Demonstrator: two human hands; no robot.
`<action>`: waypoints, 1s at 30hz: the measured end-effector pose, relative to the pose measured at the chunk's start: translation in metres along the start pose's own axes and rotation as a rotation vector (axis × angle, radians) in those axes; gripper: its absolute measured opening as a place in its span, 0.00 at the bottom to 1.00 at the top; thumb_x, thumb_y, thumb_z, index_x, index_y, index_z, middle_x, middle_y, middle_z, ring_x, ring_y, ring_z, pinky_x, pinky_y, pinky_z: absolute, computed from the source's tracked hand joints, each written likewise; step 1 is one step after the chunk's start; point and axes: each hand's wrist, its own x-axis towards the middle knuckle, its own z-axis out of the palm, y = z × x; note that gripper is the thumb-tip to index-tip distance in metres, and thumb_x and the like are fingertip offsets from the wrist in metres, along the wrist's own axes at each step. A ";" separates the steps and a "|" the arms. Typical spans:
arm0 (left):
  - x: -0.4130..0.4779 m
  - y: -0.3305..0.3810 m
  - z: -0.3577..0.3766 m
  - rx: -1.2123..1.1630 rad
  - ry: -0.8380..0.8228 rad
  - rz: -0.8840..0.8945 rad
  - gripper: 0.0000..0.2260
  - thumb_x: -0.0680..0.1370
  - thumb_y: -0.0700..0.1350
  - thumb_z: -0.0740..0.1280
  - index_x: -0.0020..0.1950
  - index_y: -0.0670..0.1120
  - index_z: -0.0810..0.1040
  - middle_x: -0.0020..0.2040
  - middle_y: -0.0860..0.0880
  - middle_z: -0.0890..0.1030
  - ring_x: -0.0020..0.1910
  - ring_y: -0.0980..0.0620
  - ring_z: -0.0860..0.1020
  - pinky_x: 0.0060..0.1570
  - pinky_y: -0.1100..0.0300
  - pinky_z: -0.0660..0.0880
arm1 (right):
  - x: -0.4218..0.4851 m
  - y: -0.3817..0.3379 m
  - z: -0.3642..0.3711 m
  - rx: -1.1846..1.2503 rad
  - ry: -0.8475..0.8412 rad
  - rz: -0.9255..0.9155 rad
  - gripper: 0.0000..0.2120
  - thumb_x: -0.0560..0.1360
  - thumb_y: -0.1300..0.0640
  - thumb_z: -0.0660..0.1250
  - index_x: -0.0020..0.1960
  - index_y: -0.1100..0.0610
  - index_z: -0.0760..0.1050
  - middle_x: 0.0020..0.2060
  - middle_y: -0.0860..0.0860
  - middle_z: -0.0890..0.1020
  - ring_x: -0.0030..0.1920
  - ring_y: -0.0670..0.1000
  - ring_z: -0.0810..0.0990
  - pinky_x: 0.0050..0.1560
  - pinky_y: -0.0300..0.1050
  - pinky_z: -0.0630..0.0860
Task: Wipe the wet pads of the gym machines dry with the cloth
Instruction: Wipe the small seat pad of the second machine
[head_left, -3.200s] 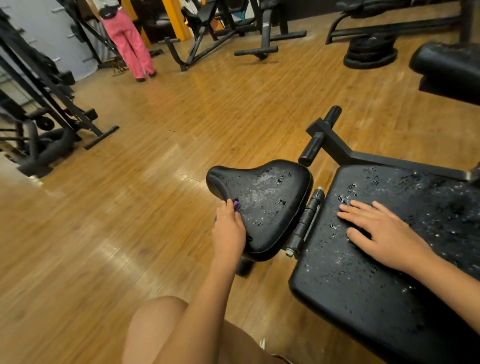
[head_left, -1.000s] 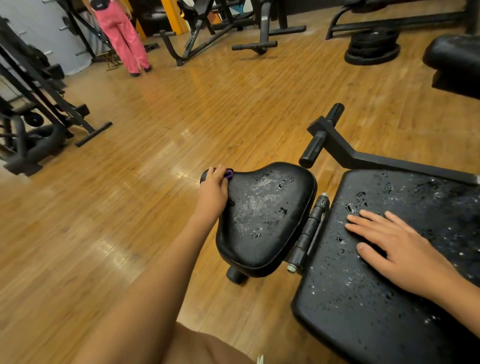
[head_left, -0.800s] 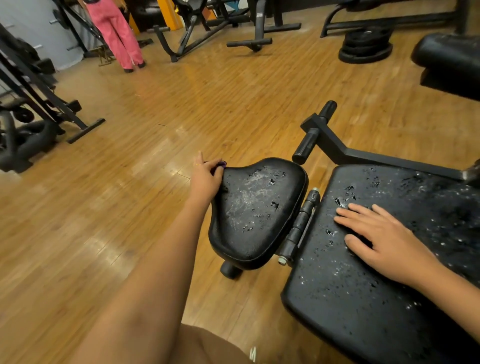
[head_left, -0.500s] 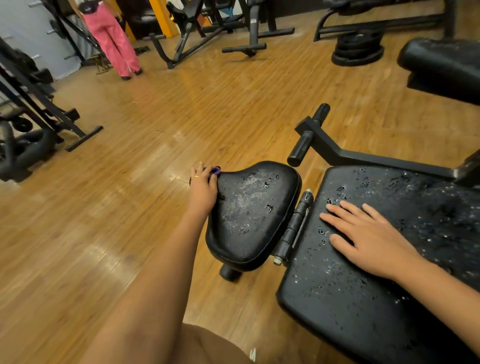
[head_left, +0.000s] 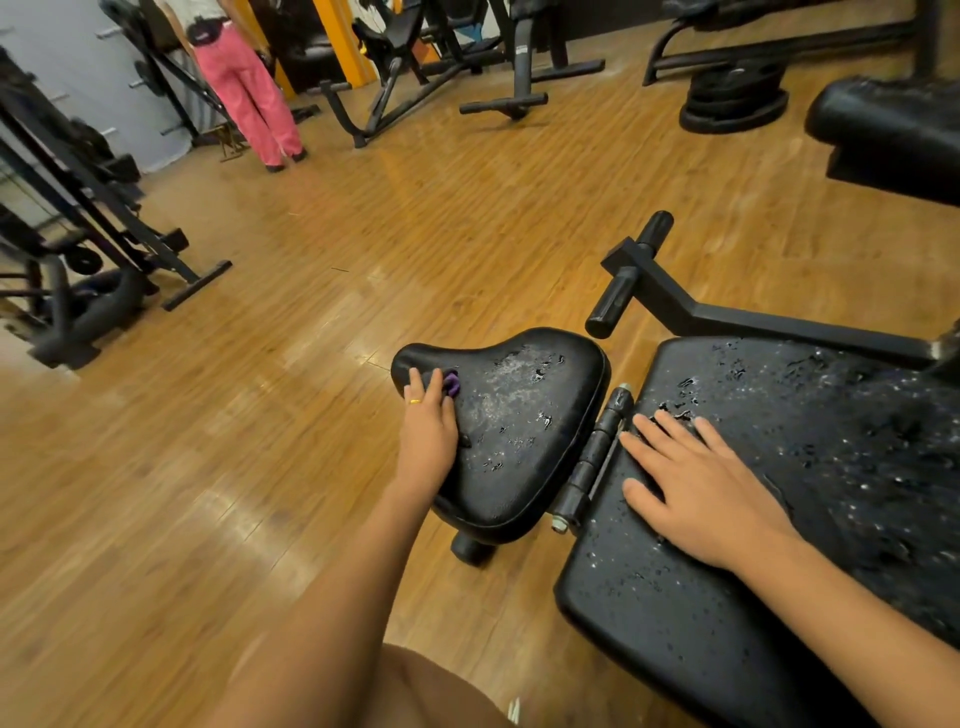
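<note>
Wooden gym floor, purple cloth mostly hidden under left hand

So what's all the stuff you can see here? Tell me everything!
seat pad: one, black, wet, in the middle
long pad: one, black, dotted with drops, right of the seat pad
cloth: one, purple, on the seat pad's narrow end
hinge: one, black, between the two pads
handle bar: one, black, behind the pads
weight plates: one stack, black, far right on the floor
other machines: several, black, far side and left
person in pink trousers: one, standing far left
floor: wooden, brown
left hand: gold ring, grips the cloth on the seat pad
right hand: flat on the long pad
</note>
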 end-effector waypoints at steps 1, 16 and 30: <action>-0.004 0.001 0.001 0.009 0.001 -0.007 0.22 0.85 0.45 0.55 0.80 0.46 0.59 0.81 0.44 0.47 0.80 0.42 0.49 0.75 0.46 0.58 | 0.000 0.000 0.000 -0.007 -0.003 -0.002 0.35 0.75 0.36 0.35 0.79 0.47 0.48 0.79 0.46 0.49 0.78 0.47 0.43 0.77 0.52 0.39; -0.031 0.012 0.001 0.060 0.073 0.009 0.20 0.84 0.40 0.55 0.75 0.53 0.69 0.80 0.49 0.57 0.77 0.45 0.60 0.69 0.49 0.64 | -0.001 0.001 -0.002 -0.015 -0.009 -0.009 0.35 0.75 0.37 0.36 0.79 0.48 0.49 0.79 0.46 0.49 0.78 0.47 0.43 0.77 0.51 0.39; -0.042 0.019 0.002 0.129 0.034 -0.006 0.20 0.86 0.45 0.53 0.78 0.46 0.63 0.81 0.46 0.55 0.79 0.44 0.54 0.70 0.51 0.62 | -0.001 0.001 -0.002 -0.020 -0.016 -0.013 0.36 0.74 0.36 0.35 0.79 0.48 0.49 0.79 0.46 0.50 0.78 0.47 0.45 0.77 0.51 0.40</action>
